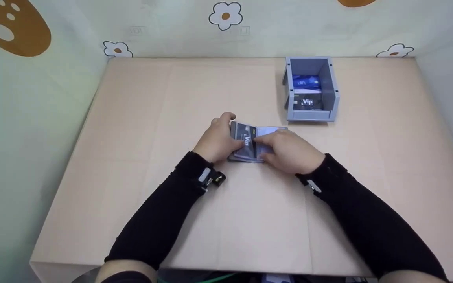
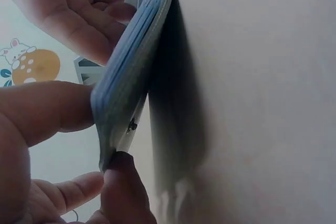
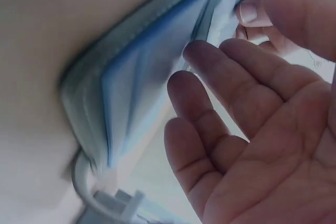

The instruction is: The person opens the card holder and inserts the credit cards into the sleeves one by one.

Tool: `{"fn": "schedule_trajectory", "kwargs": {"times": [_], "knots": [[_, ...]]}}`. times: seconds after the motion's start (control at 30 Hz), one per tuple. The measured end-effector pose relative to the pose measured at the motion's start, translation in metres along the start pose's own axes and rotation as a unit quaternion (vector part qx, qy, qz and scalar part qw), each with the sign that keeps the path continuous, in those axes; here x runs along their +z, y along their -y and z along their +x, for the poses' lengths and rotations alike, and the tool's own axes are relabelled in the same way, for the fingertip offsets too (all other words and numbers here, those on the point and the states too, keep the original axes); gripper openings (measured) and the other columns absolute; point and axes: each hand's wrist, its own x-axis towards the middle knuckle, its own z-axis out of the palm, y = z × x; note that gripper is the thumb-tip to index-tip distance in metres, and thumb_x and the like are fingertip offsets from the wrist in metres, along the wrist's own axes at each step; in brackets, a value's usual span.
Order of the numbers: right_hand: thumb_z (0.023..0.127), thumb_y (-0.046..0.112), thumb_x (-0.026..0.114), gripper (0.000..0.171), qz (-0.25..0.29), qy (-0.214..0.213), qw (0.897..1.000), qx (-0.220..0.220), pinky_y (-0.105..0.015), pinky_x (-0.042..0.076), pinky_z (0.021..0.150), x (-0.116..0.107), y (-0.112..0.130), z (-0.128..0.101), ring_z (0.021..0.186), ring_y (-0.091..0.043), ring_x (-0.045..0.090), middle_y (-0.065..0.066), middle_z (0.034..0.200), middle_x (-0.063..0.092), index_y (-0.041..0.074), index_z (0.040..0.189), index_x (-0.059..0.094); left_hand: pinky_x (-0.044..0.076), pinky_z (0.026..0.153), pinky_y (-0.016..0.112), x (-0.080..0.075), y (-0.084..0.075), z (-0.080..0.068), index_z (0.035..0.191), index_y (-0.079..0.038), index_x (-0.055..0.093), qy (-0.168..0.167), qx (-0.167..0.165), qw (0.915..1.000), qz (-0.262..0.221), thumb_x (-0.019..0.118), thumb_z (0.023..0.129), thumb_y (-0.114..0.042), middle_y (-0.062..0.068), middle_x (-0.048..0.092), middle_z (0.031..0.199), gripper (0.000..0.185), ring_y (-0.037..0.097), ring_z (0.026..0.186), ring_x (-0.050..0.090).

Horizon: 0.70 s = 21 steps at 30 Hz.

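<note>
A grey card holder (image 1: 250,143) with a black "Vip" card lies open at the table's centre, at 7 o'clock from the grey bin.

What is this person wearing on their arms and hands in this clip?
Both arms are in long black sleeves that end at the wrists. The left hand and right hand are bare, with no gloves. A small device with silver and black parts is strapped at each wrist, the left one showing a yellowish detail.

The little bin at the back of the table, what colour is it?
The bin is grey, clearest in the head view.
</note>
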Motion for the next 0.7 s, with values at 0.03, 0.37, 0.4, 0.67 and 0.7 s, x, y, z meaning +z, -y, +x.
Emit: {"fn": "schedule_trajectory", "kwargs": {"times": [0.03,0.37,0.4,0.67,0.7], "knots": [[0.095,0.020,0.076,0.048,-0.002,-0.006,1.000,0.005,-0.050,0.049,0.110,-0.003,-0.001,-0.001,0.123,-0.035,0.066,-0.015,0.131,0.073,0.004,0.139,0.067,0.055,0.099,0.039,0.000,-0.001,-0.001,0.160,-0.018,0.036,-0.001,0.000,1.0000,-0.004,0.083,0.089,-0.026,0.014,0.051,0.143,0.085,0.025,0.113,0.061],[0.093,0.029,0.077,0.052,-0.050,-0.045,0.987,0.147,-0.059,0.051,0.104,-0.027,-0.021,-0.010,0.119,-0.044,0.066,-0.026,0.127,0.071,-0.004,0.132,0.066,0.055,0.097,0.037,0.001,-0.010,-0.006,0.157,-0.017,0.044,-0.031,0.029,0.9991,-0.005,0.077,0.090,-0.019,0.012,0.053,0.135,0.075,0.023,0.108,0.061],[0.092,0.030,0.077,0.052,-0.050,-0.041,0.985,0.158,-0.058,0.053,0.098,-0.027,-0.023,-0.010,0.113,-0.043,0.068,-0.025,0.123,0.072,-0.003,0.130,0.067,0.055,0.099,0.037,0.001,-0.011,-0.007,0.156,-0.017,0.047,-0.031,0.031,0.9990,-0.004,0.076,0.091,-0.019,0.012,0.053,0.136,0.071,0.023,0.109,0.061],[0.091,0.017,0.074,0.035,-0.022,-0.023,0.989,0.147,-0.054,0.056,0.089,-0.020,-0.032,-0.005,0.098,-0.039,0.070,-0.020,0.106,0.076,-0.004,0.119,0.070,0.053,0.106,0.034,0.003,-0.018,-0.014,0.145,-0.016,0.059,-0.022,0.050,0.9985,0.006,0.072,0.097,-0.020,0.009,0.052,0.138,0.050,0.020,0.115,0.059],[0.092,0.015,0.073,0.034,-0.023,-0.024,0.989,0.143,-0.055,0.055,0.091,-0.019,-0.032,-0.004,0.101,-0.040,0.071,-0.021,0.107,0.076,-0.004,0.119,0.070,0.053,0.105,0.033,0.004,-0.019,-0.015,0.144,-0.016,0.060,-0.021,0.054,0.9983,0.005,0.072,0.097,-0.019,0.009,0.051,0.138,0.049,0.020,0.114,0.060]]}}
